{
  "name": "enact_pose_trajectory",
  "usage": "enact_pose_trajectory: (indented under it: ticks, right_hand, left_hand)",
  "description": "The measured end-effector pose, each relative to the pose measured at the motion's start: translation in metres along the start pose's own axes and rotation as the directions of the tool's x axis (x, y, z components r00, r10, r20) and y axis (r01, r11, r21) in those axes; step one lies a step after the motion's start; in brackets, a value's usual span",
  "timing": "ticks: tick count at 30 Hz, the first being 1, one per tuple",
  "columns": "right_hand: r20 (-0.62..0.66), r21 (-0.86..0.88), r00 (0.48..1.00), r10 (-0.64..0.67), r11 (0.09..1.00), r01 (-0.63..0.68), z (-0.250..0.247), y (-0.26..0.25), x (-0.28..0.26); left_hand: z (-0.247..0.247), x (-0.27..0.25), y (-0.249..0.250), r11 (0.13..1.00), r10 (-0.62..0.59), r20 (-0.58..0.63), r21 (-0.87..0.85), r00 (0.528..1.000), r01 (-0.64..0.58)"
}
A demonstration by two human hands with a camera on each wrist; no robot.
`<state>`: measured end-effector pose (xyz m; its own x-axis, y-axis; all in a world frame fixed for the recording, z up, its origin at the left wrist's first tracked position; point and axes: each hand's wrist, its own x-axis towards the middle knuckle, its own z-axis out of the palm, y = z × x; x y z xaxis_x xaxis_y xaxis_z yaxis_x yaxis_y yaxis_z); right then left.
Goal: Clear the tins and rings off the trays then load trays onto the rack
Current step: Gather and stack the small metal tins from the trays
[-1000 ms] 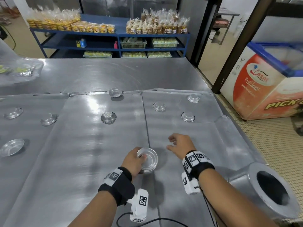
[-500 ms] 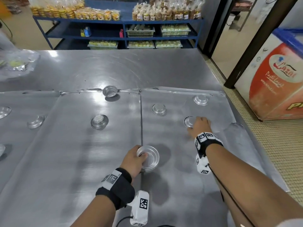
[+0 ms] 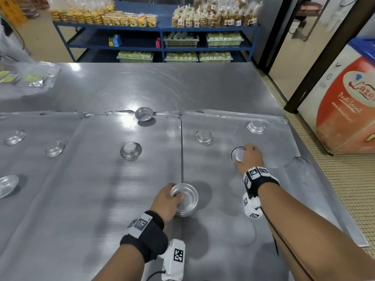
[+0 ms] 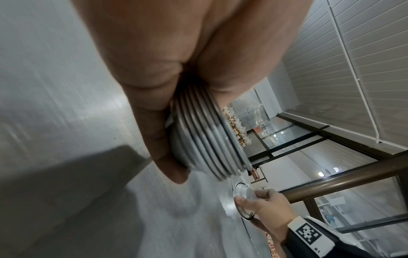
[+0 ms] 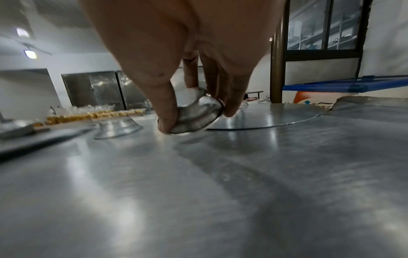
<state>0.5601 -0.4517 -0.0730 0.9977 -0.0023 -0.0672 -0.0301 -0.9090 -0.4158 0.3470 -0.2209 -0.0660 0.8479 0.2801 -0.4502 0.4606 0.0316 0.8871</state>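
- Now the right hand [image 3: 248, 159] pinches one upside-down tin [image 5: 194, 113] near the right tray's [image 3: 233, 199] far right corner, maybe lifting it.
- Left hand [image 3: 167, 203] holds the tin stack [image 4: 207, 139].
- Next: drop that tin onto the stack.

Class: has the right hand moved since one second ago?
Yes. The right hand went forward and right from beside the tin stack, to the upturned tin.

bakery shop | steel worktable [image 3: 142, 88] | bagged-goods shelves [image 3: 160, 35] | freezer [image 3: 345, 110]
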Motion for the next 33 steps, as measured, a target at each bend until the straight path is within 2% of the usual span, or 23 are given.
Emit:
enact_pose_trajectory:
  ticks: [5, 8, 12, 16, 21, 26, 33]
  right_hand:
    - [-0.045, 0.253, 0.997, -0.067, 0.965, 0.076, -0.014, -0.036, -0.060]
    - [-0.054, 0.425, 0.990, -0.131, 0.894, 0.141, -0.018, -0.061, -0.102]
    - [-0.143, 0.524, 0.952, -0.270, 0.796, 0.304, -0.024, -0.091, -0.160]
    - [-0.159, 0.626, 0.931, -0.330, 0.695, 0.353, -0.020, -0.107, -0.209]
    - [-0.080, 0.715, 0.917, -0.391, 0.618, 0.326, -0.003, -0.113, -0.250]
    - [-0.010, 0.728, 0.896, -0.443, 0.611, 0.310, 0.006, -0.120, -0.272]
    - [0.109, 0.774, 0.878, -0.466, 0.594, 0.219, 0.012, -0.119, -0.277]
  left_hand:
    - [-0.014, -0.018, 0.003, 0.998, -0.023, 0.002, -0.064, 1.000, 0.023]
    - [-0.026, -0.031, 0.004, 0.997, -0.038, 0.020, -0.071, 0.999, 0.039]
    - [-0.042, -0.049, 0.005, 0.995, -0.065, 0.023, -0.075, 0.998, 0.066]
    - [-0.054, -0.061, 0.006, 0.982, -0.096, 0.026, -0.159, 0.995, 0.099]
    - [-0.068, -0.073, 0.007, 0.976, -0.080, 0.070, -0.196, 0.994, 0.092]
    - [-0.073, -0.080, 0.007, 0.971, -0.077, 0.083, -0.221, 0.994, 0.094]
    - [-0.074, -0.083, 0.004, 0.977, -0.060, 0.064, -0.200, 0.996, 0.072]
